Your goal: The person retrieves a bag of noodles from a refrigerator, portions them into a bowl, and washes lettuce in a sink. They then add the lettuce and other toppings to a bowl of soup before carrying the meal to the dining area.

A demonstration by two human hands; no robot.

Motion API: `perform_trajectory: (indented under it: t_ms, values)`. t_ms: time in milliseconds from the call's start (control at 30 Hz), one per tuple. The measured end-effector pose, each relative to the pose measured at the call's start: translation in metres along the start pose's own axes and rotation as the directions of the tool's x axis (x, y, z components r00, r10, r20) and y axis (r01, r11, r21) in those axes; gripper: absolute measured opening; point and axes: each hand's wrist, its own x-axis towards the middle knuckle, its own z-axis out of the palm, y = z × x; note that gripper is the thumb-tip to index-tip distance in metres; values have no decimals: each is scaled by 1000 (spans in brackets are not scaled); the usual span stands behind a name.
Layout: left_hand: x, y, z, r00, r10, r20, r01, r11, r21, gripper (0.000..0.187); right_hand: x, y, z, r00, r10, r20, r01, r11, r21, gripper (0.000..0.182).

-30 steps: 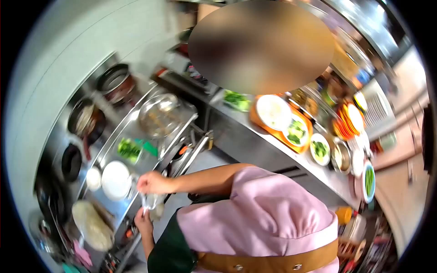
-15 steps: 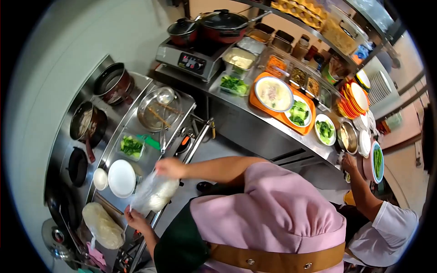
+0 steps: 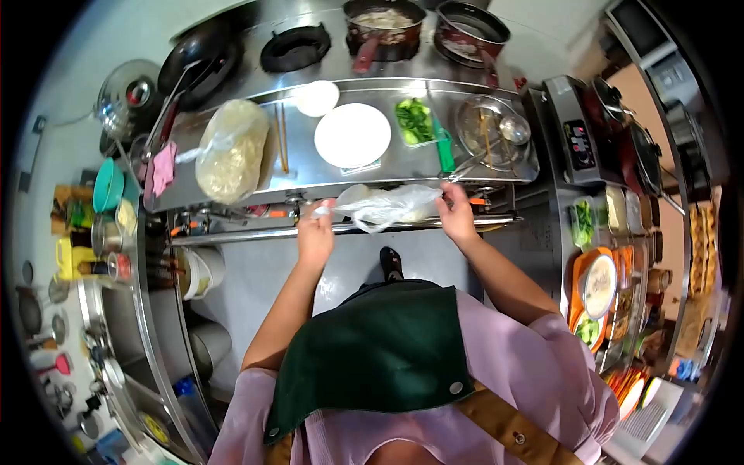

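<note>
A clear plastic bag with something pale inside is stretched between my two hands, just in front of the counter edge. My left hand pinches one end of it. At the other end, the fingers of my right hand are closed on the plastic. Right behind the bag on the steel counter lies a white plate. A small white bowl stands behind that plate. To the left is a bigger knotted bag of pale food, with wooden chopsticks beside it.
Green vegetables in a clear tub, a green-handled tool and a steel bowl with a ladle are at right. Pots stand on the stove behind. An orange tray with a soup bowl is on the right-hand counter.
My view and body have turned left to face the stove counter. The bag, which hung sideways between my hands, is now held level across my front. The other person has left the view.
</note>
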Motion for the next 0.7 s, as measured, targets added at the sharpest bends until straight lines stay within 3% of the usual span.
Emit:
perform_trajectory:
  t_ms: [33, 67, 100, 133, 167, 233, 300, 333, 400, 433, 500, 533, 567, 600, 633, 667, 700]
  values:
    - [-7, 25, 2, 999, -39, 36, 41, 997, -63, 20, -1, -27, -1, 962, -241, -128, 215, 959, -187, 28]
    - [-11, 36, 5, 999, -51, 19, 52, 997, -63, 20, 0, -47, 0, 926, -371, -75, 368, 928, -56, 36]
    - [-14, 44, 8, 985, -151, 81, 168, 947, -275, 20, -1, -71, 7, 846, -527, -78, 532, 844, 73, 29]
    - [-17, 49, 9, 960, -228, 164, 279, 840, -465, 19, -5, -90, 17, 823, -568, -6, 551, 795, 253, 25]
    - [-20, 55, 10, 959, -237, 156, 283, 839, -465, 19, -9, -100, 32, 798, -601, 55, 539, 750, 383, 17]
    - [-21, 62, 9, 941, -283, 183, 331, 671, -663, 21, -16, -110, 54, 792, -510, 334, 330, 819, 470, 8]
    - [-18, 60, 4, 945, -268, 187, 322, 666, -673, 24, -5, -90, 72, 636, -394, 663, 374, 910, 182, 18]
    - [-17, 58, 2, 932, -302, 201, 353, 629, -693, 23, -9, -80, 78, 626, -397, 671, 375, 908, 188, 18]
    - [-20, 57, -4, 901, -361, 239, 412, 541, -734, 20, -21, -65, 76, 810, -132, 572, 355, 886, -298, 32]
    - [-20, 59, -6, 901, -362, 238, 411, 540, -735, 20, -17, -60, 66, 809, -133, 573, 357, 885, -299, 32]
    - [-20, 62, -13, 859, -413, 304, 483, 456, -747, 23, -3, -56, 39, 845, 5, 534, 340, 765, -546, 42]
    - [-22, 64, -13, 839, -462, 288, 504, 461, -730, 25, 2, -41, 38, 881, -63, 470, 287, 860, -423, 37]
    - [-28, 56, -14, 832, -465, 302, 522, 472, -711, 26, 4, -64, 34, 862, -181, 473, 265, 957, -116, 32]
    - [-30, 49, -12, 836, -430, 341, 533, 488, -691, 26, -4, -53, 47, 775, -487, 402, 498, 863, 86, 25]
    - [-34, 55, -10, 847, -405, 344, 524, 535, -663, 24, -12, -63, 52, 656, -636, 407, 565, 771, 293, 24]
    - [-35, 45, -7, 889, -320, 328, 457, 571, -682, 20, -24, -90, 62, 676, -506, 537, 373, 862, 342, 20]
    - [-39, 61, -4, 887, -380, 262, 449, 578, -681, 20, -37, -91, 86, 692, -559, 457, 177, 745, 643, 17]
